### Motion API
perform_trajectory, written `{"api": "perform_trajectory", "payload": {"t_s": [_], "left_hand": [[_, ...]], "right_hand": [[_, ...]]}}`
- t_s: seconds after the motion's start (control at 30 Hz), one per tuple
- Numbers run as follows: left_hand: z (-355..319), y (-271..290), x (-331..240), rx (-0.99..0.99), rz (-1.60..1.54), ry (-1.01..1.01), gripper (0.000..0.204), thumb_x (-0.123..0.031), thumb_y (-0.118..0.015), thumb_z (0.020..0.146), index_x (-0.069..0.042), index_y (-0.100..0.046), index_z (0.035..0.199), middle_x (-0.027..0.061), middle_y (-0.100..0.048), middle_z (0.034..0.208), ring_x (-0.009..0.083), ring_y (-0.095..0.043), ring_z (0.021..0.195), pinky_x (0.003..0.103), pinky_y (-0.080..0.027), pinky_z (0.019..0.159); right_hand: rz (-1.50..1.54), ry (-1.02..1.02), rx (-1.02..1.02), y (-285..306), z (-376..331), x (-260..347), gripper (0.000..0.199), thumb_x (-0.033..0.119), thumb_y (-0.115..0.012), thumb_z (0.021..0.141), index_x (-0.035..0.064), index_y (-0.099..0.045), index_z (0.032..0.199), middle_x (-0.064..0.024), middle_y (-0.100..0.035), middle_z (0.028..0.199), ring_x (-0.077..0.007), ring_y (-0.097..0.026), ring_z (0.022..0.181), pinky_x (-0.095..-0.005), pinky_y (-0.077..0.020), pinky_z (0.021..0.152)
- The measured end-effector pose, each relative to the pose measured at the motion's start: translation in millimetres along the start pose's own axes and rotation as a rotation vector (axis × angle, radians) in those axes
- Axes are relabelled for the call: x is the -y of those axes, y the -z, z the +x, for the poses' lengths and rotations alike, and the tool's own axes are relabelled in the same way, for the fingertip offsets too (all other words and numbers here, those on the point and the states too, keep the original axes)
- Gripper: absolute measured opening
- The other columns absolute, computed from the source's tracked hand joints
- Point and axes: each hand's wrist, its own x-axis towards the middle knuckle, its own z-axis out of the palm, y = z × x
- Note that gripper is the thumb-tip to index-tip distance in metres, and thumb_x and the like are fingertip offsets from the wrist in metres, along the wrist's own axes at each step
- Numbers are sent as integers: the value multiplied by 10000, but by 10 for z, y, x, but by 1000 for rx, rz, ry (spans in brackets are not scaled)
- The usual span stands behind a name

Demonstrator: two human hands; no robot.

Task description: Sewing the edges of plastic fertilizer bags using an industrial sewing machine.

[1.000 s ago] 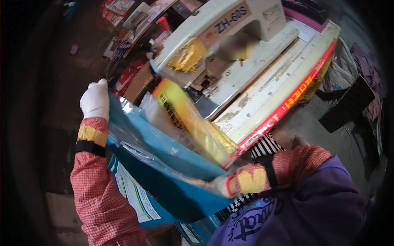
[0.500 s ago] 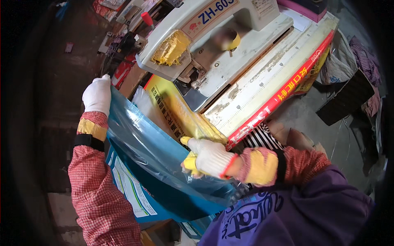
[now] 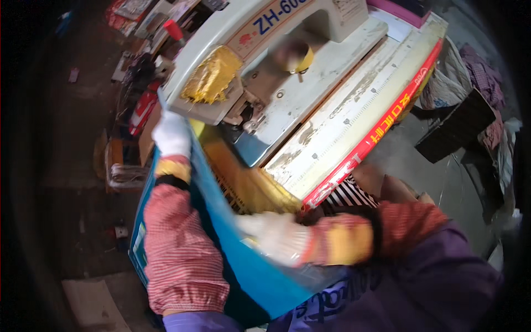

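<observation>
Blue bag (image 3: 265,279): left hand grasping its top corner, right hand's grip unclear

Your left hand (image 3: 172,134), in a white glove, is closed on the bag's raised upper corner; a tip of blue stands out above the glove. Motion blur hides the separate fingers. Your right hand (image 3: 274,237), also gloved in white, lies against the bag's upper edge nearer your body. It is badly blurred; whether its fingers are clenched on the edge or only touching it, you cannot tell from this view.

The bag hangs between your forearms, below and to the left of the white sewing machine (image 3: 260,36), and in front of your purple apron (image 3: 409,288). Its top edge slants down from your left hand towards your right. The side nearest your right arm is bright blue and fairly smooth; the part beside your left red checked sleeve (image 3: 185,243) is darker, in shadow. Beyond that sleeve a strip of its outer side shows, with a pale printed patch.

Just beyond the bag's edge, a yellow sack (image 3: 235,171) lies against the white table (image 3: 354,119) below the machine head.
</observation>
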Motion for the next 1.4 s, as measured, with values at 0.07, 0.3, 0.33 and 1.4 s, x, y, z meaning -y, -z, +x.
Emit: {"api": "perform_trajectory", "payload": {"t_s": [0.07,0.3,0.33,1.4], "left_hand": [[-327,-335,-212,330,193,-397,165,-163,-506,780,-107,-581,916,110,-621,678,294,-629,627,401,-507,573],[-590,-415,-393,270,-144,-464,189,-16,-548,704,-75,-572,882,116,-589,761,312,-595,670,386,-481,546],[-586,-439,-353,275,-142,-457,189,-16,-548,704,-75,-572,882,116,-589,761,312,-595,670,386,-481,546],[480,684,-301,737,-69,-375,204,-126,-586,777,-26,-605,954,196,-620,873,380,-582,780,388,-488,688]], "right_hand": [[188,7,36,265,-382,-625,215,270,-490,864,70,-553,909,-84,-610,756,-286,-613,711,-372,-477,620],[207,-447,-67,715,-1085,-959,293,186,-594,847,80,-590,1120,-85,-648,902,-141,-601,762,-272,-482,704],[205,-448,-57,706,-1078,-939,293,186,-594,847,80,-590,1120,-85,-648,902,-141,-601,762,-272,-482,704],[-721,-102,184,1034,1282,-618,323,125,-563,747,112,-638,1061,-122,-643,1020,-273,-641,880,-387,-525,714]]}}
